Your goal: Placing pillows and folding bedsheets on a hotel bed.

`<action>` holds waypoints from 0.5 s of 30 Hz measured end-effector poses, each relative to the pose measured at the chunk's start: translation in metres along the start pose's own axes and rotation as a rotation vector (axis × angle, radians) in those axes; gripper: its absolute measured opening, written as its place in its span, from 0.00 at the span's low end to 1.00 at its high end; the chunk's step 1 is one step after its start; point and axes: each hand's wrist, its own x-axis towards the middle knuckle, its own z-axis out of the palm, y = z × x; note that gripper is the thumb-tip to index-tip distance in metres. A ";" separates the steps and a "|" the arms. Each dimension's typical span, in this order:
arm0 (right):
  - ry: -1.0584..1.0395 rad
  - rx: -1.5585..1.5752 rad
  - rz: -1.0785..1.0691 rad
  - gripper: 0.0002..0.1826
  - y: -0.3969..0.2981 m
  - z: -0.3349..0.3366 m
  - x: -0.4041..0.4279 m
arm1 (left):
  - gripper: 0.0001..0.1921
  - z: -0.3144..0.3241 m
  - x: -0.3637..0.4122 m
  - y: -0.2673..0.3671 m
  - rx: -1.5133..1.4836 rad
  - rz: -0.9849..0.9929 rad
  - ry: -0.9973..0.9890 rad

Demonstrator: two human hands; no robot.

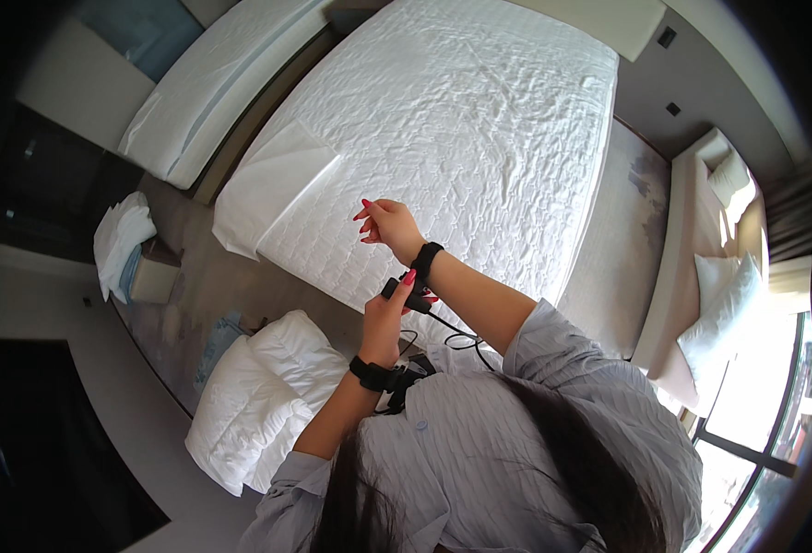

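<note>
My left hand [383,325] grips a small black device [408,296] with a black cable, close to the black strap [426,261] on my right wrist. Just above it, my right hand [393,225] hangs over the bed with loosely curled, parted fingers and nothing seen in it. Another black strap [372,374] circles my left wrist. Beneath my hands lies a large mattress with a white quilted cover [447,138]; a smooth white cloth [274,180] lies folded over its left corner. Looped cable [462,339] hangs in front of my grey shirt.
A bunched white duvet [267,401] sits at lower left, beside blue fabric [219,342]. White linens [123,231] rest on a box-like seat [157,273]. A second bed [219,76] stands at upper left; a sofa with pillows [720,332] lines the right, by the window.
</note>
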 end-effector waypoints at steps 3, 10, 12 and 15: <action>0.077 -0.858 -0.479 0.14 -0.005 -0.010 0.006 | 0.20 0.007 0.012 0.005 0.113 -0.009 -0.043; -0.025 -1.735 -0.870 0.13 -0.010 0.041 0.021 | 0.19 -0.043 0.023 0.036 0.107 0.019 -0.149; 0.016 -1.755 -0.761 0.12 -0.005 0.066 0.033 | 0.18 -0.072 0.028 0.050 0.145 0.033 -0.185; 0.121 -1.099 -0.556 0.11 0.003 0.119 0.061 | 0.17 -0.130 0.041 0.082 0.187 0.025 -0.363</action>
